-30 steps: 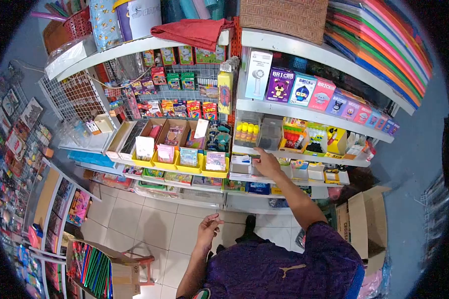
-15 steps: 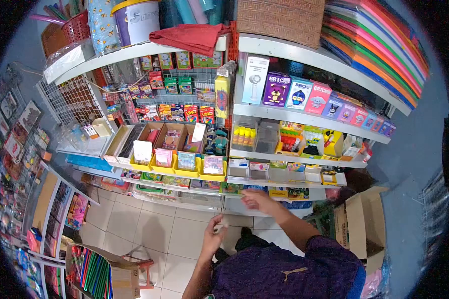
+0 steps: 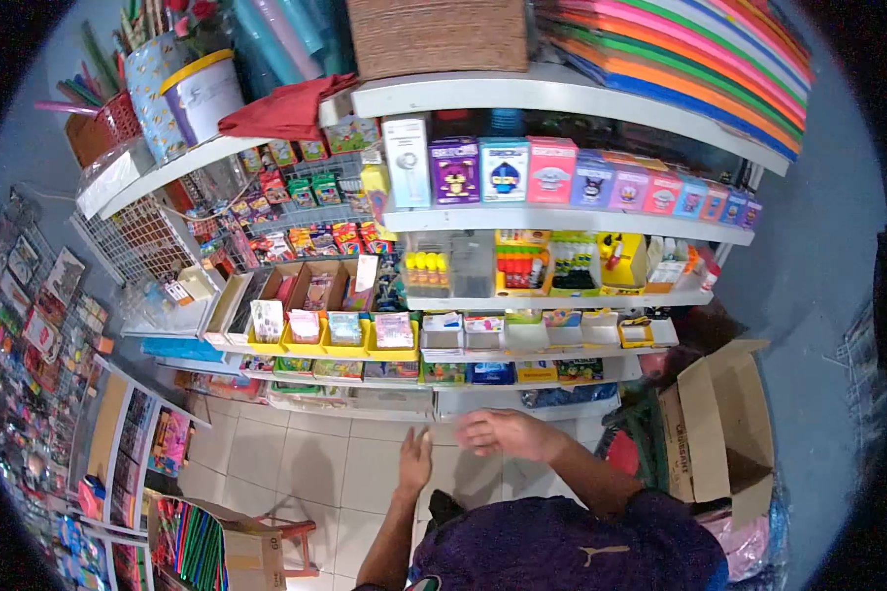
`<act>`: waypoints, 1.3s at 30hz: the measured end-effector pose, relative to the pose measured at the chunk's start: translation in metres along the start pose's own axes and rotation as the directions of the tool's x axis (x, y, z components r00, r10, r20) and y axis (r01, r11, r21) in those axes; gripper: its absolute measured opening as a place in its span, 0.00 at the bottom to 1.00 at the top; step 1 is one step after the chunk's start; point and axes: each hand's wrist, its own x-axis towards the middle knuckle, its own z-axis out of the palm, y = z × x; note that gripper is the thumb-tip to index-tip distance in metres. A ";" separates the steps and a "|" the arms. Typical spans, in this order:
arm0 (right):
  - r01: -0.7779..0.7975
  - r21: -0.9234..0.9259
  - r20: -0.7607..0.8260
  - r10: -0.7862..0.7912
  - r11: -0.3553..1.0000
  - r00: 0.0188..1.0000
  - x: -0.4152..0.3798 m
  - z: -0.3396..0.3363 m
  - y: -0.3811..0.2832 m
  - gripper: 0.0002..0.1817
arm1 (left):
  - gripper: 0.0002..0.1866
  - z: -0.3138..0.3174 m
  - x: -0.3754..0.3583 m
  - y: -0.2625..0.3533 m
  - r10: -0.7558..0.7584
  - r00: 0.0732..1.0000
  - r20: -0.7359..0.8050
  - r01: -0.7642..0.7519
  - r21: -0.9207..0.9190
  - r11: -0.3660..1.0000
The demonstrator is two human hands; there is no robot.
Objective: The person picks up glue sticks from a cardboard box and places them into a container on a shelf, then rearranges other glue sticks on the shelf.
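Observation:
My left hand [image 3: 416,463] is held up over the tiled floor, its fingers extended and apart, with nothing visible in it. Close by on its right is my right hand [image 3: 508,434], fingers stretched towards the left and slightly blurred; no object shows in it. The hands do not touch each other. Both are in front of the lowest shelf [image 3: 522,402] of the display rack. Above them, a shelf carries small white open boxes [image 3: 484,337], and yellow bins [image 3: 394,347] with packets stand to the left.
Boxed brick toys [image 3: 504,171] line an upper shelf, with highlighters and markers [image 3: 574,264] below. An open cardboard box [image 3: 721,433] stands at the right. At lower left, a box of coloured sticks [image 3: 251,557] rests beside a red stool [image 3: 301,547]. Colourful sheets [image 3: 680,69] lie on top.
The view has turned to the right, so the shelves appear further left. My right hand has come back from the lower shelf, and my left fingers have straightened.

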 end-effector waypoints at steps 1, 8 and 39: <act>0.014 -0.021 -0.073 -0.015 1.000 0.997 -0.029 -0.005 -0.003 0.29 | 0.38 0.017 -0.018 -0.029 -0.112 0.994 -0.012 0.113 0.062 0.992; 0.172 -0.007 -0.606 -0.141 0.985 0.783 -0.223 -0.092 0.069 0.23 | 0.21 0.102 -0.220 -0.210 -0.652 0.612 0.448 0.104 0.771 0.628; 0.379 -0.416 -0.906 -0.339 0.827 -0.255 -0.592 -0.338 0.118 0.18 | 0.23 0.250 -0.063 0.033 -0.515 0.785 0.345 0.525 0.073 0.848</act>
